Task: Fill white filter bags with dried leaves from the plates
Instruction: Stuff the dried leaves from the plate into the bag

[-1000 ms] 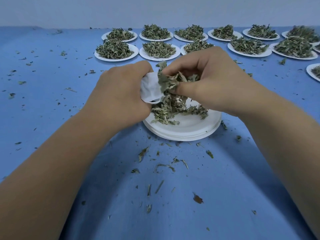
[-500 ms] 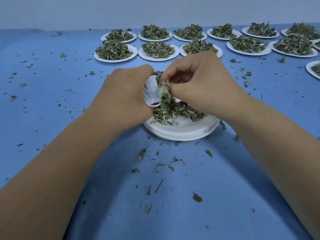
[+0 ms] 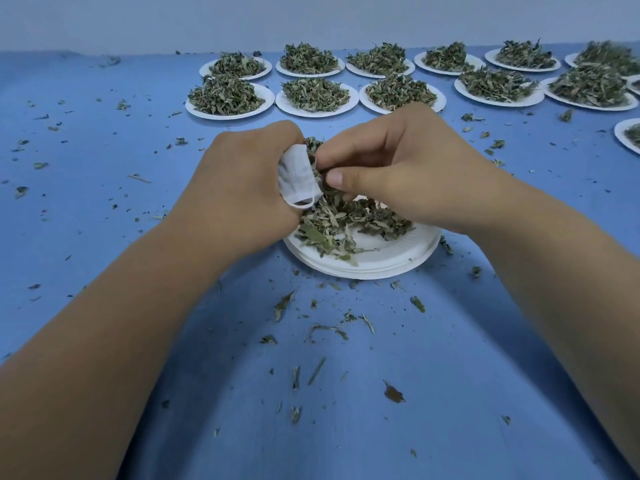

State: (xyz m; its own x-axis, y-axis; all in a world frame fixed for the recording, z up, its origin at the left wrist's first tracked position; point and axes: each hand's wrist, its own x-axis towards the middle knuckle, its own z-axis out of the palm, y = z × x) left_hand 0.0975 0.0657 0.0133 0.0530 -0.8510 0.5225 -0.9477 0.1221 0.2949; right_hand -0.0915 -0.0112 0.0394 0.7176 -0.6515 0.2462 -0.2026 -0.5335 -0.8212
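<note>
Left hand (image 3: 242,188) grips filter bag (image 3: 296,174), seemingly leaf-filled, over plate (image 3: 398,258) holding leaves (image 3: 349,221).

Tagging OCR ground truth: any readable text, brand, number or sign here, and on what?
No readable text anywhere in the head view.
white filter bag in the left hand: blank.
plates of dried leaves: no print.
blue table cover, wall: no markings.

One wide-angle view from the person's head faces forward and down along the blue table (image 3: 104,209), close above the left hand (image 3: 242,188) and right hand (image 3: 408,168), reaching the far plates (image 3: 317,113) and the wall (image 3: 311,19)
</note>
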